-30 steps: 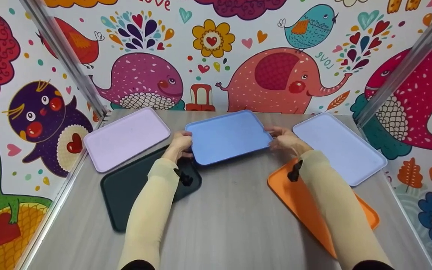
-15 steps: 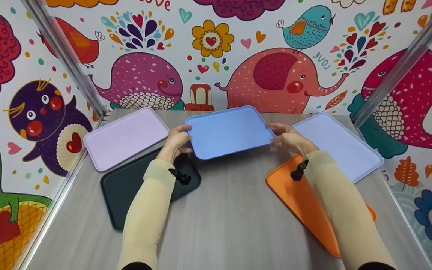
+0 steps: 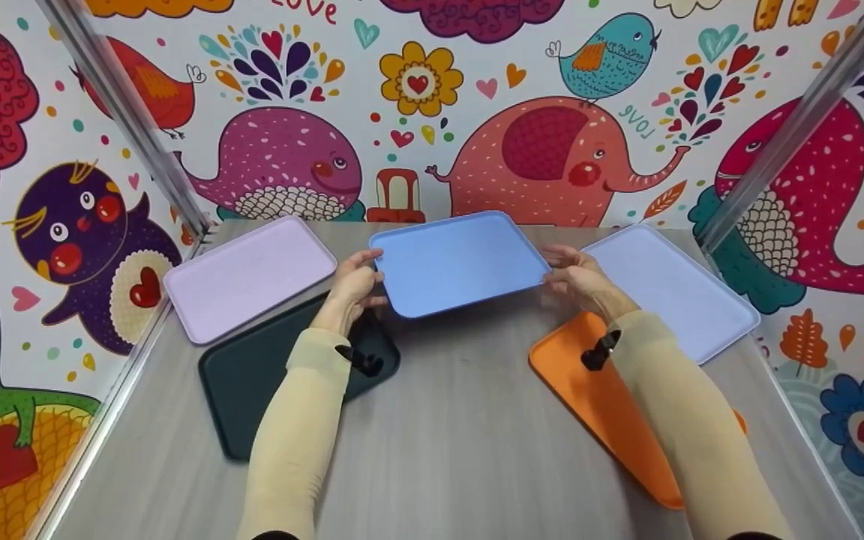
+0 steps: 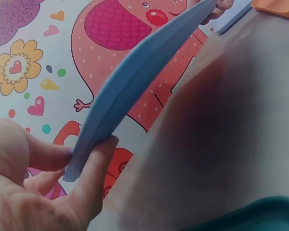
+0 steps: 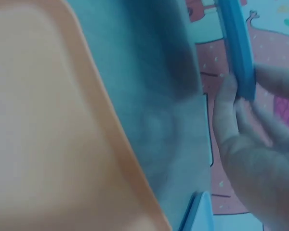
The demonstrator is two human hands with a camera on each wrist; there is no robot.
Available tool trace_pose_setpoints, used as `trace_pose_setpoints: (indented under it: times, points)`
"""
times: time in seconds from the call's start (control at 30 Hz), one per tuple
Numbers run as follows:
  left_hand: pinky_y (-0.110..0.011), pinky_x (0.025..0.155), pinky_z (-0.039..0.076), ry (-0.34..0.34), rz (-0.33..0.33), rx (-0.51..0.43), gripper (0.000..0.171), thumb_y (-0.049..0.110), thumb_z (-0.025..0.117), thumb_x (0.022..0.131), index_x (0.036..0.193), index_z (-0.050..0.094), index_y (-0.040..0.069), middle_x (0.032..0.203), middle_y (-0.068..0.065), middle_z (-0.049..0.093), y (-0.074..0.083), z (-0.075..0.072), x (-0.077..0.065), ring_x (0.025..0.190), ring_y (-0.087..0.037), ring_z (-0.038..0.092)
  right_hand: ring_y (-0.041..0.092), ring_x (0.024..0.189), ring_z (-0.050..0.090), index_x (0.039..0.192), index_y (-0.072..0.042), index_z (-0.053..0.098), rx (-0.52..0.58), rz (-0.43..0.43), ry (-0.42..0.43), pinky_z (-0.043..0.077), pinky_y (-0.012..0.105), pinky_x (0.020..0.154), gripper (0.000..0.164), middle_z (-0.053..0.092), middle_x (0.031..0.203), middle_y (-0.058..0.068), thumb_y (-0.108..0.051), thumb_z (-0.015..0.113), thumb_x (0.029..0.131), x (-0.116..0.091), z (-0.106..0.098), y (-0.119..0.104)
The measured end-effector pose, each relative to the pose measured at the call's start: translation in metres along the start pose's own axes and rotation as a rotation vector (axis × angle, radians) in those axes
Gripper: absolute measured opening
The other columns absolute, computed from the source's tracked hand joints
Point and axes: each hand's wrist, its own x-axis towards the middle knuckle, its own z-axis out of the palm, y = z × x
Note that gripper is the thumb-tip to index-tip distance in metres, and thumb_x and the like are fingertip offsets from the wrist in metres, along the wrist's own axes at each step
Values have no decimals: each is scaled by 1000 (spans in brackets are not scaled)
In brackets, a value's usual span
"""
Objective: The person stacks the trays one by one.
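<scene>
A blue rectangular tray [image 3: 462, 262] is held above the far middle of the table, its shadow falling below it. My left hand [image 3: 355, 289] pinches its left short edge; in the left wrist view the left hand's fingers [image 4: 98, 168] lie on either side of the tray's rim [image 4: 130, 91]. At the opposite short edge, my right hand [image 3: 580, 279] grips the tray. The right wrist view has this hand [image 5: 260, 149] pinching the end of the tray [image 5: 241, 53] between thumb and fingers. The tray tilts somewhat, its right side higher.
Left on the grey table [image 3: 462, 442] lie a pale pink tray [image 3: 252, 281] and a dark green tray [image 3: 252, 382], partly under my left arm. On the right are a lavender tray [image 3: 679, 292] and an orange tray [image 3: 597, 405], partly covered by my right arm. A patterned wall [image 3: 417, 165] stands behind.
Both hands have raised the blue tray slightly off the table, up and away from me. Over the last half second it has hardly moved. The head view has shifted slightly.
</scene>
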Motion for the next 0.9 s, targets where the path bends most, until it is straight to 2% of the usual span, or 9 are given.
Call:
trace_pose_setpoints:
  times: [0.07,0.17,0.37,0.47,0.57,0.7,0.8,0.9]
  points:
    - [-58,91,60,-2,6,-13,59,-11,50,96,151,56,12,170,-12,32,0,1,-1,129,-33,56,19,108,66,160,-7,43,23,-13,56,54,40,108,67,49,149,17,0,68,98,-3,4,0]
    - [-55,86,61,1,11,-38,60,-11,50,96,152,55,11,172,-12,29,-2,2,-4,129,-32,55,17,106,67,160,-7,40,73,-37,140,56,39,105,71,49,146,15,-11,74,98,-8,13,1]
    - [-44,73,63,27,30,-112,59,-11,49,97,152,53,10,163,-14,39,-2,7,-10,114,-29,60,25,116,67,166,-15,29,176,-131,248,50,49,110,87,45,153,19,-17,80,96,-25,42,7]
    - [-47,76,63,44,47,-133,57,-10,48,98,151,53,10,160,-12,43,-2,12,-14,111,-29,63,34,128,62,167,-17,28,230,-172,271,48,53,112,89,43,158,20,-17,80,96,-34,61,11]
    - [-54,86,62,60,59,-133,56,-10,49,99,150,54,11,163,-11,42,-2,17,-18,115,-29,62,37,131,59,167,-18,27,302,-207,303,50,54,110,90,42,158,21,-13,81,95,-41,79,15]
    - [-61,96,57,74,60,-131,57,-9,50,99,151,54,13,163,-11,41,-4,24,-22,122,-32,59,30,122,62,167,-20,23,351,-284,329,52,56,106,95,43,153,23,-3,80,93,-46,99,20]
    - [-61,97,57,88,63,-136,56,-9,50,99,151,54,13,158,-13,46,-7,30,-24,124,-33,58,28,114,64,167,-19,25,359,-327,317,55,54,101,96,42,152,22,3,78,91,-47,111,23]
    - [-58,95,59,100,65,-137,55,-8,51,99,150,55,14,153,-14,50,-9,35,-26,124,-32,58,27,109,62,165,-15,30,350,-328,321,61,48,94,92,40,152,21,7,78,90,-48,120,25]
